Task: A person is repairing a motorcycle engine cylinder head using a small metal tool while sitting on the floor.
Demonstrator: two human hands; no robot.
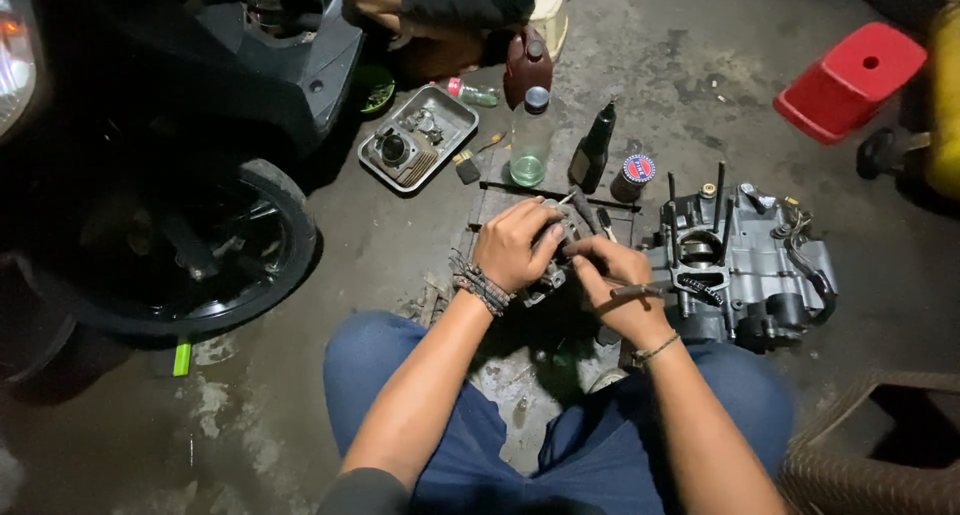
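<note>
Both hands, left point(515, 245) and right point(615, 285), grip a metal engine part point(556, 260) between engine block point(745, 270) and parts tray point(420, 140).

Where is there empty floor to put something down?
Bare concrete floor lies between the red plastic stool and the clear glass bottle. It is crowded around both hands, left hand and right hand, beside the grey metal engine block.

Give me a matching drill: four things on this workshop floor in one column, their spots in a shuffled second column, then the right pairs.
1. metal tray
2. red stool
3. clear bottle
4. engine block

A. far right, top of the view
B. just right of the hands
C. upright beyond the hands, green liquid at its bottom
D. beside the scooter, holding engine parts

Pairs: 1-D, 2-A, 3-C, 4-B
</note>
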